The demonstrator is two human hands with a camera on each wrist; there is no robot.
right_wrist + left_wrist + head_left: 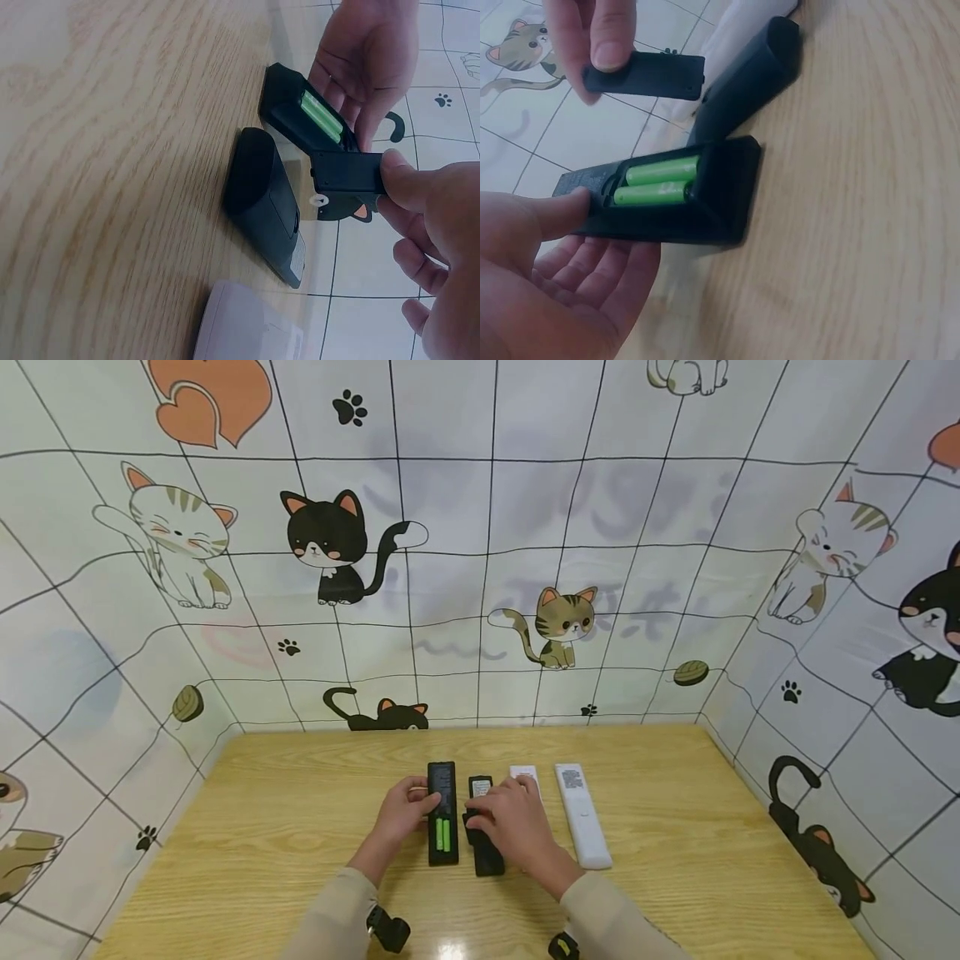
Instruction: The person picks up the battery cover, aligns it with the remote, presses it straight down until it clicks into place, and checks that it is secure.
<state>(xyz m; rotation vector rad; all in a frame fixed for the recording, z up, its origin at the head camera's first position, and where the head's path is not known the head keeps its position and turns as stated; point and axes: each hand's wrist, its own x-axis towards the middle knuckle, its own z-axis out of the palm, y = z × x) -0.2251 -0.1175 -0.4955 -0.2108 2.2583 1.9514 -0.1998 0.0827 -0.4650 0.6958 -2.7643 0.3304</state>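
Note:
My left hand (pixel 401 817) grips a black remote control (pixel 442 785) by its sides, back facing up. Its battery compartment is uncovered, and two green batteries (pixel 656 193) lie side by side inside. Between thumb and fingers, my right hand (pixel 519 823) pinches a small black battery cover (pixel 346 172). The cover is held apart from the remote, to its right in the head view. Below my right hand lies a second black remote control (pixel 489 862), partly hidden by that hand; a pale label shows at its far end.
To the right, a white remote control (pixel 585 822) lies back up on the wooden table (pixel 675 827). Another white one (pixel 524 770) is mostly hidden behind my right hand. Cat-patterned cloth walls (pixel 450 610) enclose the table at the back and both sides.

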